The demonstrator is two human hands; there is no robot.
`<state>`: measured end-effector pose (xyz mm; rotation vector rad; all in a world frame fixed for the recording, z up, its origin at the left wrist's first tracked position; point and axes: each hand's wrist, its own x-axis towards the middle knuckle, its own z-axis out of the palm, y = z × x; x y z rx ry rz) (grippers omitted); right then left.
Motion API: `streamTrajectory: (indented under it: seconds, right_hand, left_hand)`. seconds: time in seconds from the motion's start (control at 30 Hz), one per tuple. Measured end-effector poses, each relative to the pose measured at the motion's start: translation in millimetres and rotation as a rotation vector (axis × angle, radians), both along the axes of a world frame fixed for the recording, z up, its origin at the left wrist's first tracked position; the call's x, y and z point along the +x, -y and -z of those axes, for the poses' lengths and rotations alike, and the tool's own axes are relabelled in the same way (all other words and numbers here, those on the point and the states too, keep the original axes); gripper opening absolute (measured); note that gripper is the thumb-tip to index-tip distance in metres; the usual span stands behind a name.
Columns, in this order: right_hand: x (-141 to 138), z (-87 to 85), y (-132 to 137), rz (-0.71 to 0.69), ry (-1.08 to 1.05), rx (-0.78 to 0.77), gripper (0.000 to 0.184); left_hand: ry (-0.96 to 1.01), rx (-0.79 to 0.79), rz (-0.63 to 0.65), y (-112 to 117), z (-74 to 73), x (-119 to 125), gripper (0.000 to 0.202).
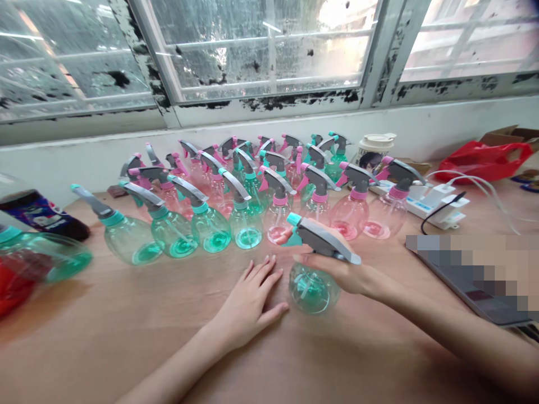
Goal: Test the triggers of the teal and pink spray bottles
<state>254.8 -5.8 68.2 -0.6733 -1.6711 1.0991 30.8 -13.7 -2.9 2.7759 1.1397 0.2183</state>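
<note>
My right hand (347, 271) grips a clear green spray bottle (314, 292) around its neck, below a grey trigger head with a turquoise nozzle. This bottle stands in front of the others, its nozzle facing left. Flat on the wooden table (269, 359) lies my left hand (248, 303), fingers spread and empty, just left of the held bottle. Beyond both hands, several more spray bottles stand close together in rows. A green spray bottle (217, 233) is among those at the left front, and a pink spray bottle (349, 216) is among those at the right front.
Another green bottle (63, 252) lies at the left edge, near a dark drink bottle (46, 216). To the right are a white power strip (438, 205) with cables, a dark flat device (463, 283), partly pixelated, a lidded cup (374, 146) and a red plastic bag (484, 160). Windows rise behind.
</note>
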Motion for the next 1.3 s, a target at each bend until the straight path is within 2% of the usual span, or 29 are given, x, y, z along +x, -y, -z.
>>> streamTrajectory:
  seconds: [0.1, 0.3, 0.6, 0.9, 1.03, 1.3]
  right_hand:
    - [1.2, 1.3, -0.6, -0.016, 0.016, -0.024, 0.013]
    - [3.6, 6.1, -3.8, 0.039, 0.087, 0.049, 0.01]
    - [1.8, -1.2, 2.3, 0.118, 0.155, 0.143, 0.033]
    - [1.9, -0.4, 1.5, 0.131, 0.19, 0.139, 0.029]
    - [1.6, -1.9, 1.3, 0.124, 0.14, 0.165, 0.025]
    - [3.2, -0.3, 1.5, 0.111, 0.152, 0.134, 0.031]
  left_hand:
    - [0.007, 0.0, -0.001, -0.7, 0.2, -0.1, 0.061]
    - [0.0, 0.007, 0.002, -0.8, -0.1, -0.1, 0.061]
    - [0.009, 0.001, -0.005, 0.6, -0.4, 0.3, 0.06]
    - [-0.02, -0.001, -0.007, 0.4, -1.7, 0.7, 0.061]
    - [0.018, -0.007, -0.001, 0.0, -0.9, 0.4, 0.06]
    - [0.022, -0.012, 0.001, 0.3, -1.2, 0.5, 0.06]
